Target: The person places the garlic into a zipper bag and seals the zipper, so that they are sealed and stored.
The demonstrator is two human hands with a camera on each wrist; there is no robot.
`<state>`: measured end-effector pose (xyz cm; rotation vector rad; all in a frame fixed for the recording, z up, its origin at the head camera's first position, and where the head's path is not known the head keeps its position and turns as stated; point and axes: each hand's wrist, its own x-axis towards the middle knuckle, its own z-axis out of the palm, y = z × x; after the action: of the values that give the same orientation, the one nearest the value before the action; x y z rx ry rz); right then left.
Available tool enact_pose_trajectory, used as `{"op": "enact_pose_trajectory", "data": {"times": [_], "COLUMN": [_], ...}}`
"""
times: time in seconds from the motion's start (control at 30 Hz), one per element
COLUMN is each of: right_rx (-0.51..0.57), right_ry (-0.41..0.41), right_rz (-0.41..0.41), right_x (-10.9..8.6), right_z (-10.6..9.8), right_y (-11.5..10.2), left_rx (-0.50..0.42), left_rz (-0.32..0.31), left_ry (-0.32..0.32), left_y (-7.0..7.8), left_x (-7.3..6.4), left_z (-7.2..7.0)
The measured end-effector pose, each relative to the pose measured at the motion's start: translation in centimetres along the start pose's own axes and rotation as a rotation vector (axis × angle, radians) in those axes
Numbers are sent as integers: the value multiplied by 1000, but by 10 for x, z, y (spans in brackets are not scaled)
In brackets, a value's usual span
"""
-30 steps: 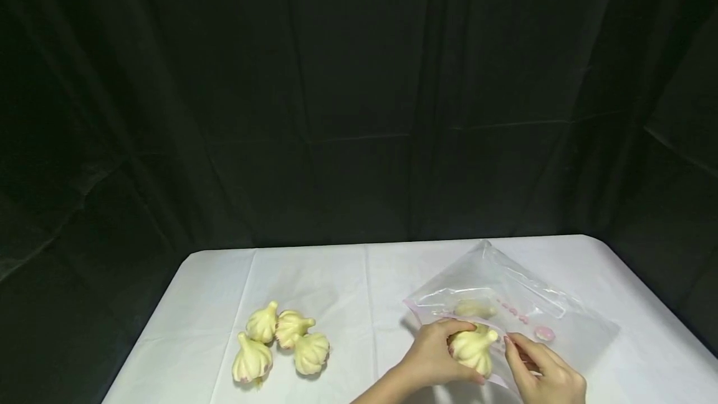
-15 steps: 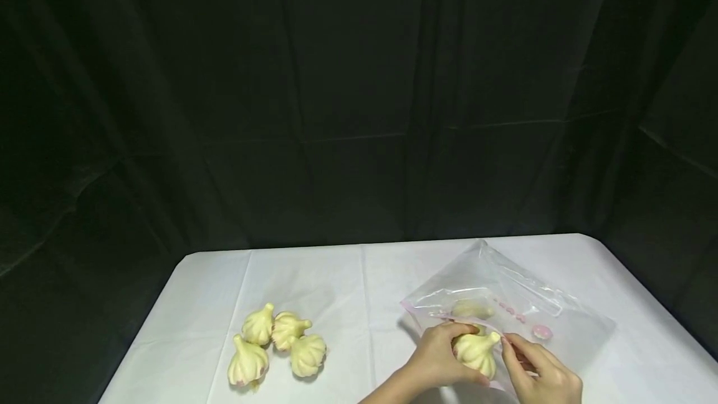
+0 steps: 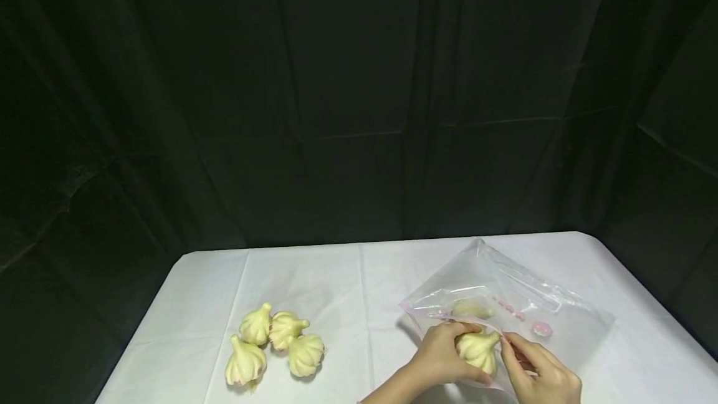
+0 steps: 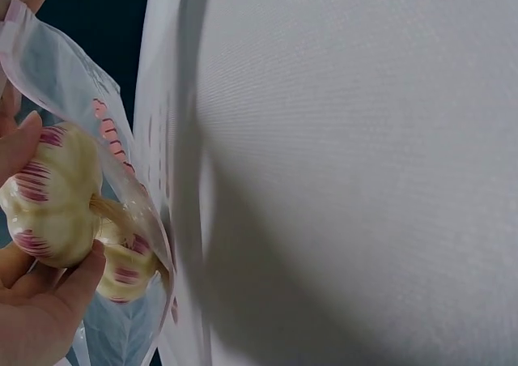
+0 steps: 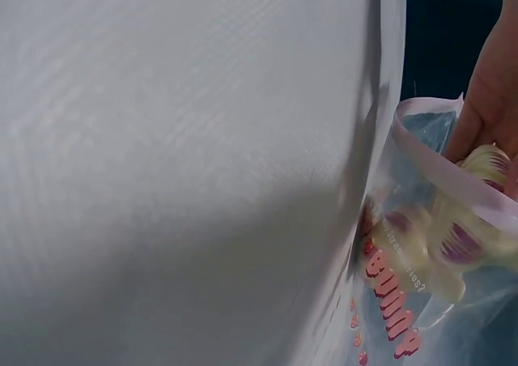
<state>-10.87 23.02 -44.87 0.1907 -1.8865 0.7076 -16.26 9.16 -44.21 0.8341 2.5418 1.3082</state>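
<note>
Gripping a garlic bulb (image 3: pixel 477 352) at the mouth of the plastic bag (image 3: pixel 521 288), with the left hand (image 3: pixel 441 357) curled round it; pinching the bag's rim between thumb and fingertips of the right hand (image 3: pixel 541 371).

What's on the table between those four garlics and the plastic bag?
Just bare white cloth lies between the garlics and the bag. The head view shows it.
</note>
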Motion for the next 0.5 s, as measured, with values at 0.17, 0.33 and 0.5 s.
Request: {"op": "enact_pose_trajectory", "data": {"times": [0.17,0.33,0.5], "right_rx": [-5,-7,-17], "right_ry": [13,17,22], "right_rz": [4,3,-4], "right_x": [-1,-1,-2], "right_z": [0,-1,-1], "right_y": [0,1,3], "left_rx": [-26,-71,-94], "left_rz": [-31,-51,-48], "left_ry": [3,-14,-28], "left_y": [-1,-2,-3], "left_x": [2,4,6], "left_z": [3,6,9]}}
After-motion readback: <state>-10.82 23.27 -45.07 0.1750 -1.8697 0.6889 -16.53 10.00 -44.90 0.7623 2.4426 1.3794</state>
